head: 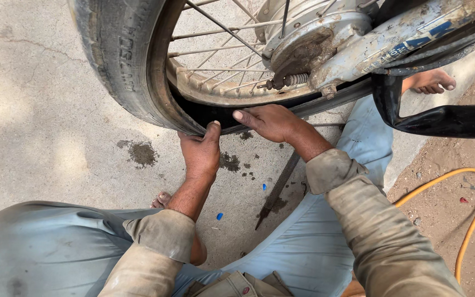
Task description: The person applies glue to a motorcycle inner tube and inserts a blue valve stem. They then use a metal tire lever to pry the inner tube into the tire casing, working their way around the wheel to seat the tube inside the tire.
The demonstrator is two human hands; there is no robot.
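Where the tyre (125, 66) gapes off the rim (210, 93) at six o'clock, left hand (202, 154) clenches its edge; right hand (268, 121) lies flat, fingers tucked inside, grasp unclear. File (279, 187) on the concrete at five o'clock. Risk: bead snapping back, pinching fingers.

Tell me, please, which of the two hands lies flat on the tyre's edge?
The right hand, fingers stretched flat; the left hand grips the tyre from below.
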